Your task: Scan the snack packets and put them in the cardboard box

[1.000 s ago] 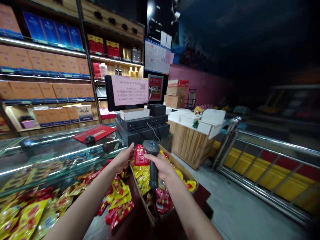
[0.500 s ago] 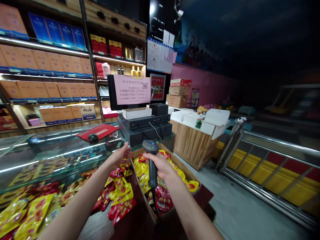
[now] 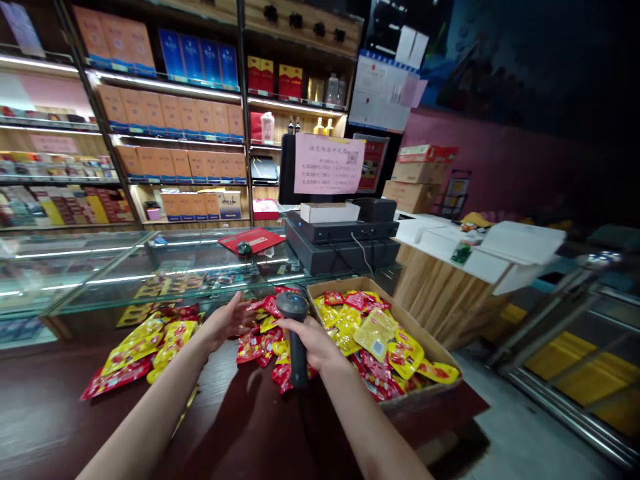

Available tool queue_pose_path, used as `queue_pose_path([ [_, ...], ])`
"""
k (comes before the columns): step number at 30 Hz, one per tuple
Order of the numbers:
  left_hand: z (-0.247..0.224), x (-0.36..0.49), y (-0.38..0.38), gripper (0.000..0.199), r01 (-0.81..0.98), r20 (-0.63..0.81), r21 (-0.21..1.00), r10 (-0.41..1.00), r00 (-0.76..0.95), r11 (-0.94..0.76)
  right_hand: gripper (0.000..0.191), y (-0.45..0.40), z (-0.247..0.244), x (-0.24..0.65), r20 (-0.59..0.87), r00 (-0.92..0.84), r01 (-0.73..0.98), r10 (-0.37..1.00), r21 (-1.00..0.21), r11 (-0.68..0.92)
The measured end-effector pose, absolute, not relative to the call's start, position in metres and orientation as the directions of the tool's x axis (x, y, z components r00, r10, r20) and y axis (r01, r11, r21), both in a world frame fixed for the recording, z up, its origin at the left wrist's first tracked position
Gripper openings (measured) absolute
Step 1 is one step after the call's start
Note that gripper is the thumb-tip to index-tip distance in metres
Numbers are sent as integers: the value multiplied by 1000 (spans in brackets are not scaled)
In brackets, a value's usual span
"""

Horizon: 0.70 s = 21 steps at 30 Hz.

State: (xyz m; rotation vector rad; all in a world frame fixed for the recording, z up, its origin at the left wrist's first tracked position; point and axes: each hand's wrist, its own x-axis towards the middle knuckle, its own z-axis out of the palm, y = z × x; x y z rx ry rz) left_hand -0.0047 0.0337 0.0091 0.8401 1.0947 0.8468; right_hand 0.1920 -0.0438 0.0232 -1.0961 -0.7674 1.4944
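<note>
My right hand (image 3: 311, 343) is wrapped round a dark barcode scanner (image 3: 299, 357), its head up and its handle pointing down. My left hand (image 3: 230, 321) is beside a middle pile of red and yellow snack packets (image 3: 260, 343), fingers apart, holding nothing. More yellow and red packets (image 3: 137, 347) lie on the dark red tabletop to the left. At the right, a cardboard box (image 3: 425, 330) holds several packets, with a pale yellow one (image 3: 376, 335) on top.
Beyond the piles is a glass counter (image 3: 120, 267) with a red mat (image 3: 257, 240) and a mouse (image 3: 244, 248). A monitor (image 3: 287, 170) with a pink notice stands behind dark register boxes (image 3: 340, 257). Shelves of boxes line the back; a metal railing (image 3: 570, 400) is right.
The view has turned left, so the scene sits further right. The scanner in my right hand is now over the middle pile instead of the box. My left hand remains apart from it.
</note>
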Motion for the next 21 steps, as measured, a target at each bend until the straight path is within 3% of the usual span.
queue_pose_path([
  [7,-27,-36,21,61,-231,-451,834,860,238,501,24,-36,-3,155,-286,-39,-308,958,-908,-284],
  [12,-49,-41,13,65,-279,-474,800,845,247,531,32,-30,-28,143,-307,-30,-251,951,-919,-305],
  [21,-58,-38,-13,64,-267,-458,817,857,238,511,29,-30,-57,139,-466,-124,-394,876,-787,-474],
])
